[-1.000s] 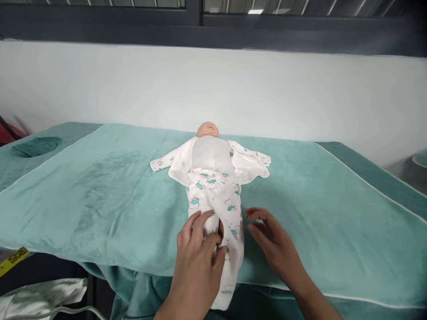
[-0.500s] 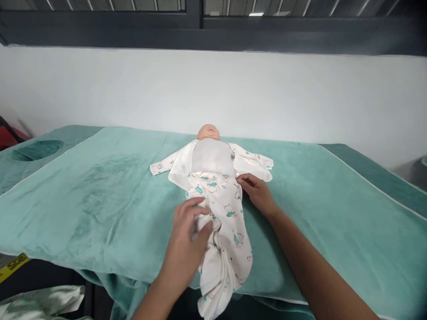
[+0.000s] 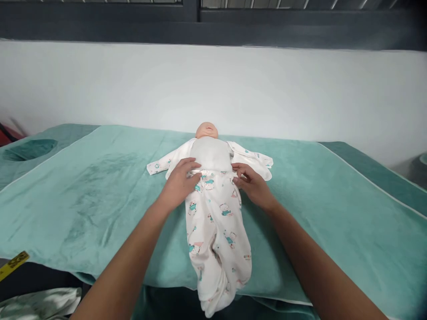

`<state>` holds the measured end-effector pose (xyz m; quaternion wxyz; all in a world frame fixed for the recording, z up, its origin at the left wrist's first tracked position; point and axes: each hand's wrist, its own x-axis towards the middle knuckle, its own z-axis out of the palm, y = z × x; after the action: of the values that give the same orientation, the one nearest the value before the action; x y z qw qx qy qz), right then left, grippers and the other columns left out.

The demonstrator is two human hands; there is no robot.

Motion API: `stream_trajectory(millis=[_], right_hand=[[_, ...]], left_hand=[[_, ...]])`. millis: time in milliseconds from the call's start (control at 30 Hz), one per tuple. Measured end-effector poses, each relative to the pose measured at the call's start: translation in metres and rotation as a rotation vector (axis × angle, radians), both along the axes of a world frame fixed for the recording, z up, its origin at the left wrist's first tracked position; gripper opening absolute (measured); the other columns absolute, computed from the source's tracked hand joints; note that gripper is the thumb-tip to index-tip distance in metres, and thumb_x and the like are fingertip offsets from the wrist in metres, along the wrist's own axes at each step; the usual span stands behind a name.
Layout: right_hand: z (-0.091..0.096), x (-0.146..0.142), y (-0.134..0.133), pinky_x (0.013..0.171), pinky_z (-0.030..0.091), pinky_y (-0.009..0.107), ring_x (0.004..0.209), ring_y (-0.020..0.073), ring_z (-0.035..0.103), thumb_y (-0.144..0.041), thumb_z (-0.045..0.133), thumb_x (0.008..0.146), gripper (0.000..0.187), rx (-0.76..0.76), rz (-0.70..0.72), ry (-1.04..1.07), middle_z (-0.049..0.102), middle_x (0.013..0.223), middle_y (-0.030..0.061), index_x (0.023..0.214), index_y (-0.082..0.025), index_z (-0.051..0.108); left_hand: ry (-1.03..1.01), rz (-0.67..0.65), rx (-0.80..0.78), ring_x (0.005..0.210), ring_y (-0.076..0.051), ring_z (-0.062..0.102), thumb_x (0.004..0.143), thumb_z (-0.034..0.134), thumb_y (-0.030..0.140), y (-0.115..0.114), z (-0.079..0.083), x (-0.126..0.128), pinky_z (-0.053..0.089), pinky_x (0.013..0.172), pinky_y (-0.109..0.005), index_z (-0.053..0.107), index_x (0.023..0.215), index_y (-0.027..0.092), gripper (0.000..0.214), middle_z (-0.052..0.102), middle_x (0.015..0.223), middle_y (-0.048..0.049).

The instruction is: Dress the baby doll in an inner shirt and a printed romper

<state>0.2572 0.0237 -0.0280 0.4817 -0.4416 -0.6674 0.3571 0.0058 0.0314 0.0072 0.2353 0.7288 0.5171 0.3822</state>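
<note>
A baby doll (image 3: 207, 130) lies on its back on a green cover, its head farthest from me. It wears an open white jacket (image 3: 180, 153) with patterned sleeves spread to both sides, over a pale torso (image 3: 211, 153). White printed baby pants (image 3: 222, 213) cover its lower body, their legs bunched together and reaching past the front edge. At the left end of the waistband is my left hand (image 3: 180, 184), thumb and fingers closed on the cloth. My right hand (image 3: 253, 184) pinches the waistband at the opposite side. Fingertips are partly hidden in the fabric.
The green plush cover (image 3: 100, 200) spreads over the table, with a round hollow (image 3: 30, 150) at far left. Behind it rises a white wall (image 3: 213, 89). A yellow strip (image 3: 14, 265) and printed cloth (image 3: 40, 304) are at lower left.
My left hand has moved up from the pants' leg to the left waistband. The left side of the pants now lies smoother and wider. My right hand stays at the right waist.
</note>
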Motion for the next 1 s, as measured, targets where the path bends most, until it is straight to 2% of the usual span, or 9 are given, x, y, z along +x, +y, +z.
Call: stream_trajectory(millis=[67,133,233,300,467,600,733,833,1000], right_hand=[[0.0,-0.002,0.009,0.09,0.043,0.036,0.111,0.0214,0.054,-0.036,0.063,0.082,0.022,-0.017,-0.062,0.032,0.059,0.119,0.0058,0.074,-0.023,0.047],[0.0,-0.004,0.021,0.081,0.044,0.034,0.092,0.019,0.058,-0.036,0.062,0.081,0.021,-0.015,-0.114,0.019,0.064,0.1,0.0027,0.076,-0.023,0.046],[0.002,-0.005,0.044,0.066,0.041,0.029,0.07,0.0164,0.052,-0.036,0.06,0.081,0.019,0.03,-0.226,-0.082,0.056,0.072,-0.0028,0.076,-0.024,0.045],[0.005,-0.007,0.06,0.061,0.038,0.029,0.065,0.0165,0.047,-0.036,0.059,0.08,0.019,0.064,-0.289,-0.153,0.049,0.064,-0.0038,0.074,-0.024,0.045],[0.001,-0.013,0.087,0.063,0.039,0.03,0.065,0.0175,0.045,-0.037,0.058,0.082,0.02,0.091,-0.359,-0.141,0.046,0.063,-0.0034,0.074,-0.025,0.044],[-0.011,-0.015,0.089,0.074,0.043,0.034,0.079,0.0187,0.052,-0.036,0.056,0.084,0.018,0.125,-0.382,-0.071,0.055,0.079,-0.0005,0.077,-0.025,0.044],[-0.011,-0.012,0.088,0.086,0.043,0.036,0.105,0.0211,0.053,-0.034,0.054,0.086,0.017,0.168,-0.228,-0.047,0.059,0.113,0.0047,0.079,-0.025,0.042],[-0.002,-0.01,0.094,0.076,0.041,0.033,0.087,0.0191,0.054,-0.032,0.052,0.088,0.016,0.133,-0.214,-0.155,0.061,0.095,0.0013,0.079,-0.025,0.04],[0.008,-0.013,0.113,0.059,0.03,0.029,0.061,0.0149,0.038,-0.03,0.05,0.088,0.016,0.129,-0.309,-0.332,0.04,0.064,-0.0049,0.078,-0.025,0.039]], left_hand=[[0.014,-0.109,-0.086,0.119,-0.023,0.053,0.083,0.057,0.032,0.004,0.006,-0.002,0.044,0.097,-0.036,0.065,0.092,0.025,0.014,0.047,0.141,-0.0035],[0.04,-0.123,-0.074,0.113,-0.023,0.056,0.084,0.057,0.033,0.011,0.011,-0.002,0.045,0.091,-0.034,0.061,0.084,0.024,0.011,0.052,0.134,-0.0039],[0.107,0.034,-0.008,0.09,-0.022,0.062,0.087,0.051,0.033,0.033,0.015,0.004,0.045,0.078,-0.034,0.055,0.084,0.024,0.011,0.066,0.1,-0.0042],[0.159,0.147,0.037,0.074,-0.022,0.06,0.089,0.048,0.033,0.055,0.016,0.009,0.042,0.071,-0.034,0.053,0.088,0.024,0.01,0.065,0.08,-0.0022],[0.028,0.16,0.082,0.061,-0.019,0.053,0.088,0.05,0.034,0.1,0.008,0.021,0.036,0.063,-0.03,0.052,0.084,0.025,0.01,0.057,0.06,0.0022],[-0.2,0.186,0.122,0.066,-0.016,0.054,0.085,0.055,0.038,0.104,-0.016,0.024,0.04,0.066,-0.028,0.054,0.083,0.024,0.015,0.062,0.073,0.0019],[-0.314,0.171,0.137,0.082,-0.016,0.056,0.084,0.058,0.041,0.101,-0.035,0.016,0.043,0.078,-0.028,0.057,0.082,0.022,0.019,0.062,0.088,-0.0003],[-0.292,0.06,0.088,0.085,-0.016,0.057,0.087,0.054,0.037,0.105,-0.031,0.008,0.042,0.078,-0.028,0.057,0.084,0.023,0.015,0.064,0.093,-0.0003],[-0.115,0.177,0.115,0.062,-0.016,0.049,0.089,0.05,0.034,0.123,-0.009,0.009,0.035,0.062,-0.03,0.051,0.081,0.024,0.013,0.054,0.064,0.0029]])
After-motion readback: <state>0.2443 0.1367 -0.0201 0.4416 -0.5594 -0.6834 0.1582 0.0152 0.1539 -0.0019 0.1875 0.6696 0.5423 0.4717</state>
